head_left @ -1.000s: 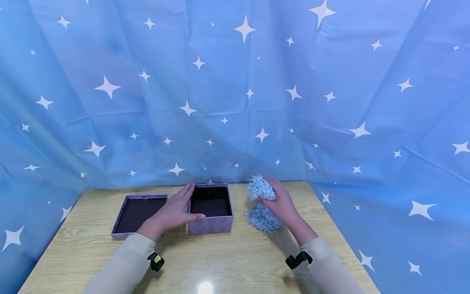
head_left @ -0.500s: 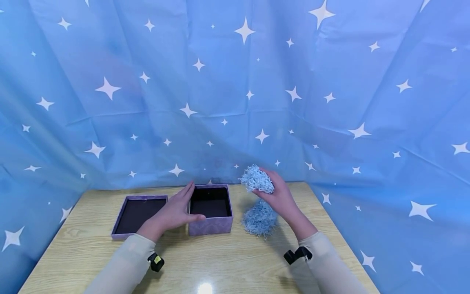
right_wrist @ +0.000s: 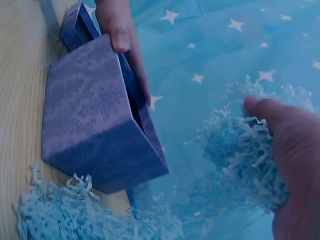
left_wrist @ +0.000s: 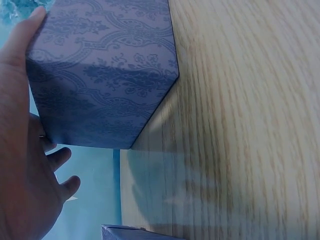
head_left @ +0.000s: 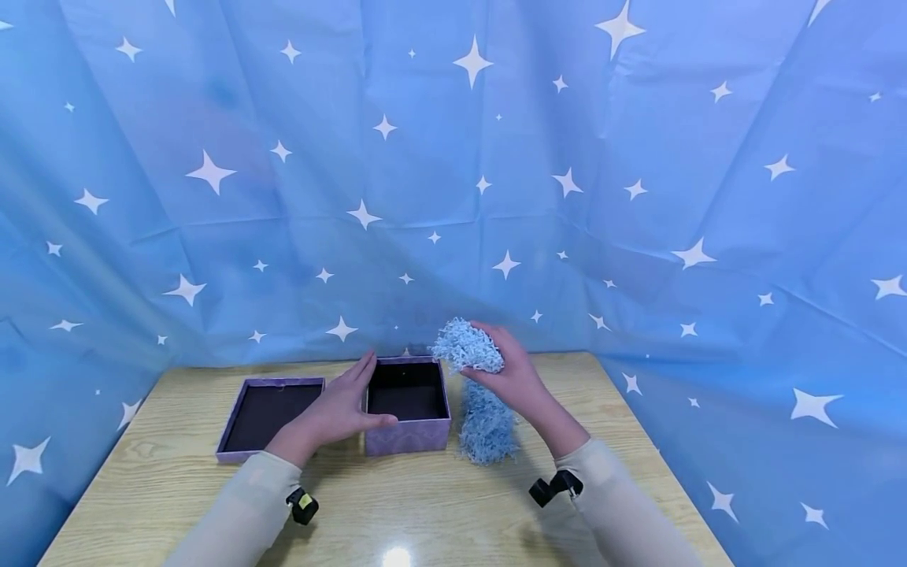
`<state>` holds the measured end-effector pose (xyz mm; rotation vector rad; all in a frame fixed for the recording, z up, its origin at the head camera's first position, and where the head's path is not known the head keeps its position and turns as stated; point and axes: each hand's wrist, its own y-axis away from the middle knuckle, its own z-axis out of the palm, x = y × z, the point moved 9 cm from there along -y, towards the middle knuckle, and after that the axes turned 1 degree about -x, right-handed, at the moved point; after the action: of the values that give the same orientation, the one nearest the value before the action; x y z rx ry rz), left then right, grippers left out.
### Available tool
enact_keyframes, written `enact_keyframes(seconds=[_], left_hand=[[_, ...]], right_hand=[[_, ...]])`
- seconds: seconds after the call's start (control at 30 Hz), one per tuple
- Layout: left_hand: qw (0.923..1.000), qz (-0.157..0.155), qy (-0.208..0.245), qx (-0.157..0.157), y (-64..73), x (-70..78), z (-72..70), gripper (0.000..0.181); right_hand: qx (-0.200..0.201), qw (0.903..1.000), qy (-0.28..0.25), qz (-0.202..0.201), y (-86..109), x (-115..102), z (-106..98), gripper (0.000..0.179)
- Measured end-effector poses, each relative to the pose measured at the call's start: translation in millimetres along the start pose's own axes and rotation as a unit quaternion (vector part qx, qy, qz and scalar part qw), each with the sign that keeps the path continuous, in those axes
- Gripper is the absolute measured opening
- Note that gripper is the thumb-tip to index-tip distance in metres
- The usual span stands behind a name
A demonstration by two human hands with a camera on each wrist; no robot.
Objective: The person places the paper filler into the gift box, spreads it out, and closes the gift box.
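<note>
A lavender box (head_left: 407,438) with a damask pattern and dark inside stands with its mouth facing up. My left hand (head_left: 340,405) rests against its left side, fingers straight along the rim and thumb lying over the front edge. In my right hand (head_left: 516,382) I grip a fluffy bunch of light blue shredded paper (head_left: 464,346), raised by the box's right rear corner. Beneath that hand a second clump of shredded paper (head_left: 487,429) sits close to the box's right side. In the right wrist view, my thumb presses into the held shredded paper (right_wrist: 240,155).
The shallow matching lid (head_left: 241,455), dark inside, lies left of the box, partly behind my left hand. All of it is on a wood-grain table (head_left: 425,512). A blue curtain with white stars (head_left: 439,197) hangs right behind the table's far edge.
My right hand has lifted the bunch of shredded paper and carried it left toward the box. The lower clump has shifted left too. My left hand and the box stay put.
</note>
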<state>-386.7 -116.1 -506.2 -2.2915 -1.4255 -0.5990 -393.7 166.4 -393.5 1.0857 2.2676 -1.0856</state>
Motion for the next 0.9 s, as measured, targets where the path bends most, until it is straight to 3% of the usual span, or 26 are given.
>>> enact_keyframes(seconds=[0.53, 0.9], left_hand=[[0.9999, -0.002, 0.011, 0.001, 2.0, 1.3, -0.2, 0.128], [1.0, 0.002, 0.008, 0.001, 0.0, -0.2, 0.1, 0.132]], right_hand=[[-0.044, 0.9966, -0.069, 0.007, -13.5, -13, 51, 0.08], [-0.08, 0.9927, -0.086, 0.028, -15.4, -4, 93, 0.075]])
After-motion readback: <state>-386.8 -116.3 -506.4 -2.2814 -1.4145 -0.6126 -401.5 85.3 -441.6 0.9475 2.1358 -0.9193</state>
